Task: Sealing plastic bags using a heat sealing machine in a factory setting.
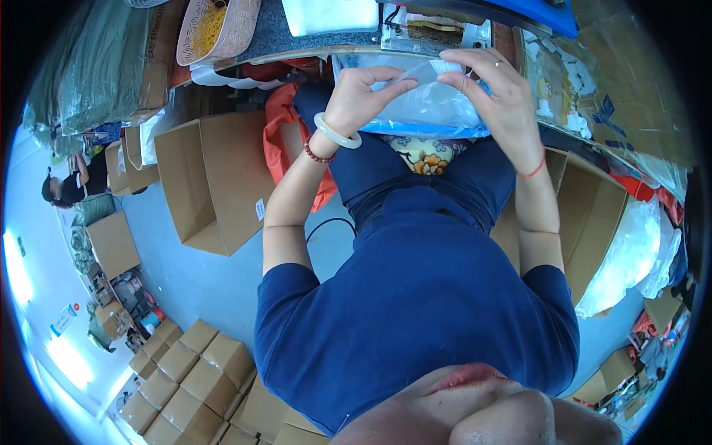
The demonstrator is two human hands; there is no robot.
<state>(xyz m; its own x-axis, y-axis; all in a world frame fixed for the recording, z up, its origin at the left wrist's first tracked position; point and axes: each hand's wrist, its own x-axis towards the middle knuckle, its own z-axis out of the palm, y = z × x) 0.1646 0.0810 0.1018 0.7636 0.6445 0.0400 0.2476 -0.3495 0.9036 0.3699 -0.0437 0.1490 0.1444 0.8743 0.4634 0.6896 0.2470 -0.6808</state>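
Note:
My left hand (360,98) pinches the edge of a small clear plastic bag (424,73) between thumb and forefinger. Facing it, my right hand (503,93) curls thumb and fingers round a small white ridged piece (446,67) at the bag's other end. The fingertips partly cover that piece, so its kind cannot be made out. Both hands are raised over a blue-edged container or liner (445,127) of clear plastic, which lies across my lap at the bench edge.
On the bench stand a pale basket (243,30) of yellow rubber bands, a folded white cloth or sheet (330,16) and a metal device (437,33). Open cardboard boxes (222,178) flank my legs. Stacked cartons (200,378) stand behind. Another person (70,185) is far left.

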